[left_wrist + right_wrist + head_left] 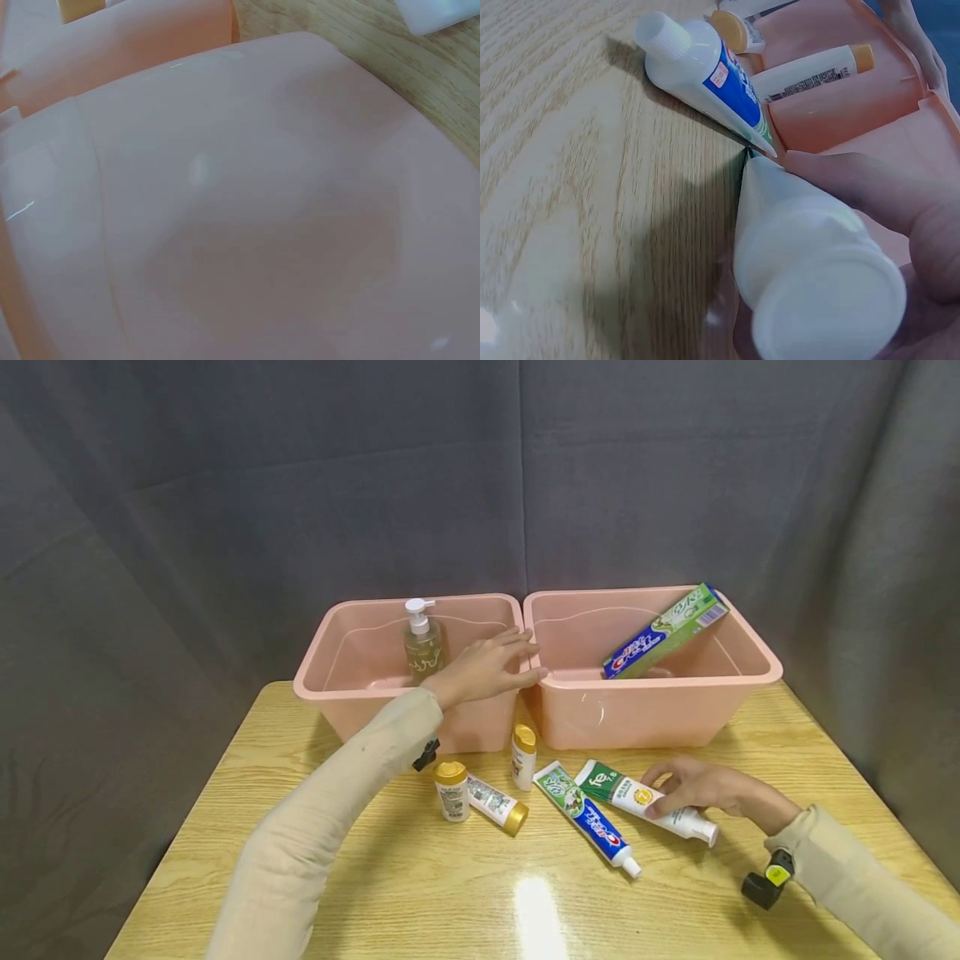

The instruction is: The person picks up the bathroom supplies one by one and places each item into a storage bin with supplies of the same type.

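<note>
My right hand holds a green-and-white toothpaste tube between thumb and fingers, at the table's right side. In the right wrist view its white cap faces the camera. Beside it lies a blue-and-green toothpaste tube. My left hand reaches across the left pink bin, its fingers extended and touching the rims where this bin meets the right pink bin. Only bin wall fills most of the left wrist view; the hand is out of sight there.
In the left bin stands a pump bottle; a toothpaste box leans in the right bin. Before the bins are an upright gold-capped bottle, another gold-capped bottle and a gold-capped tube. A dark curtain hangs behind.
</note>
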Tool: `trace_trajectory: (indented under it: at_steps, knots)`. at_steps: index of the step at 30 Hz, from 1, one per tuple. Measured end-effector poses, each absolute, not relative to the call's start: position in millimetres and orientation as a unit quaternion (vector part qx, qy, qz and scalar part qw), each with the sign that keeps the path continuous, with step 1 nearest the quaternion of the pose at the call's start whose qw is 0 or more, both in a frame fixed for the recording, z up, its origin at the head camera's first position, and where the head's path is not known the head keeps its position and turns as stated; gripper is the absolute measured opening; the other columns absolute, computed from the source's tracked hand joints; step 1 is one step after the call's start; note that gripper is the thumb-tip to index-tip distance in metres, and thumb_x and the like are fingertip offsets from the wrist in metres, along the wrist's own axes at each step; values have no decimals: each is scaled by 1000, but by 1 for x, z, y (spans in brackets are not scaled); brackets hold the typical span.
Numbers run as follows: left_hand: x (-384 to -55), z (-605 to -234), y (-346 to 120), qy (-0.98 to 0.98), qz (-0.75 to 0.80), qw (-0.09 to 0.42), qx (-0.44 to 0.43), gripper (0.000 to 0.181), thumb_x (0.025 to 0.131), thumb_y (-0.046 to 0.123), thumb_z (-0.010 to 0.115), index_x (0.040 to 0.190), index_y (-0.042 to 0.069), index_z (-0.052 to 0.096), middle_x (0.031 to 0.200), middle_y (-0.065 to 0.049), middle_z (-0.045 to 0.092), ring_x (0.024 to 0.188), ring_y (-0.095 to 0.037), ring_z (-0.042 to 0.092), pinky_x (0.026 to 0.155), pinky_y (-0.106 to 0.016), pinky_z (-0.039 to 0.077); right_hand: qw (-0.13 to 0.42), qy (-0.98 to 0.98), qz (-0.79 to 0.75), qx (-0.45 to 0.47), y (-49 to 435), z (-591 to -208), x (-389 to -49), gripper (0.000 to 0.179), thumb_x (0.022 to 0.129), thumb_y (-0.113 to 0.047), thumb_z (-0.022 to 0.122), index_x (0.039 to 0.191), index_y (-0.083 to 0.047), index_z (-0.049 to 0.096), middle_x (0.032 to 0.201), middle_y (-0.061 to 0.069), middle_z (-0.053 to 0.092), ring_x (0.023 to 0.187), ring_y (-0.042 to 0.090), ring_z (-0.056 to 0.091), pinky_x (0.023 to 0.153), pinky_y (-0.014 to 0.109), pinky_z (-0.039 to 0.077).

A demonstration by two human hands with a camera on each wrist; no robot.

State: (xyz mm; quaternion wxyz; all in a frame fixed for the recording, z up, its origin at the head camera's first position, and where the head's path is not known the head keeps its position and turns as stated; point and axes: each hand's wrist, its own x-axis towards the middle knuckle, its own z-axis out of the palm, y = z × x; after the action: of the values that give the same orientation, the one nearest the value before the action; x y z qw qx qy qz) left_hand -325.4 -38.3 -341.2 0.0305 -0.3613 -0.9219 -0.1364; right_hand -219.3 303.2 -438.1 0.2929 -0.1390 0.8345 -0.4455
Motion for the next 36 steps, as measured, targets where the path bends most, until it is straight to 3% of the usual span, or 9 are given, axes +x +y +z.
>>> trace_trajectory:
  at_steps: [19, 36]
  knots:
    - [-326, -340, -38, -924, -132, 27, -358, 62, 101, 55, 44, 147, 15, 48, 160, -6, 28, 149, -25, 20, 119, -48, 18, 326, 792, -496, -142, 313, -438, -224, 57, 86, -13, 75, 128, 14, 49, 96, 9, 67, 72, 14, 63, 57, 22, 50]
    - [-326, -340, -39, -920, -139, 31, -366, 61, 101, 52, 47, 146, 11, 50, 159, -9, 30, 148, -27, 21, 119, -49, 18, 317, 781, -517, -149, 322, -431, -226, 60, 88, -12, 74, 130, 20, 45, 100, 10, 64, 80, 16, 63, 65, 26, 55]
